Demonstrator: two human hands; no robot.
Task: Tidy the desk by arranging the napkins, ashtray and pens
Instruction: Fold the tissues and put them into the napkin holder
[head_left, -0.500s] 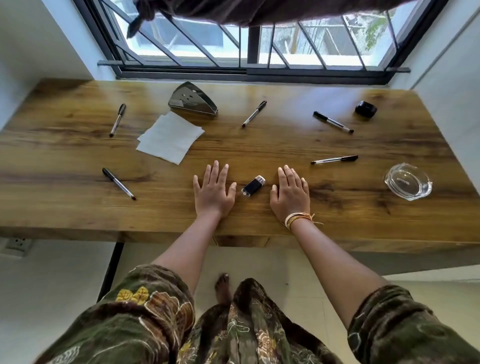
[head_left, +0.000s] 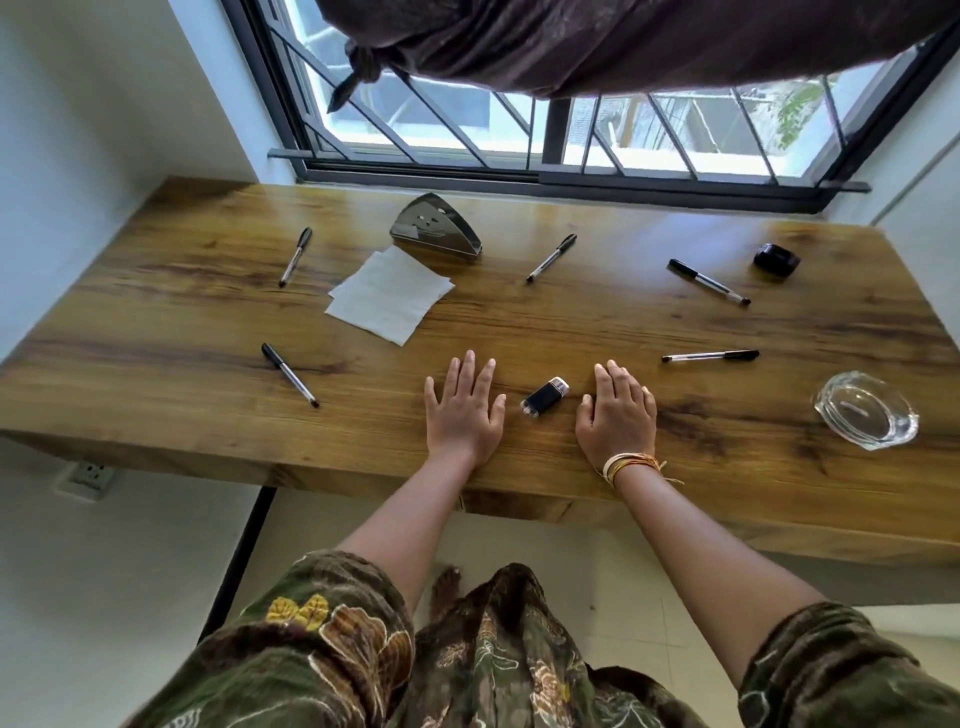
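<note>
My left hand and my right hand lie flat, palms down, on the wooden desk near its front edge, holding nothing. White napkins lie at the back left, in front of a metal napkin holder. A clear glass ashtray sits at the front right. Several black-capped pens are scattered: one at the far left, one at the front left, one at the back middle, one at the back right, one to the right of my right hand.
A dark lighter lies between my hands. A small black container stands at the back right. A barred window with a dark knotted curtain runs behind the desk. White walls close in both ends.
My hands stay flat in the same place. The view has tilted up a little, showing more of the window and curtain.
</note>
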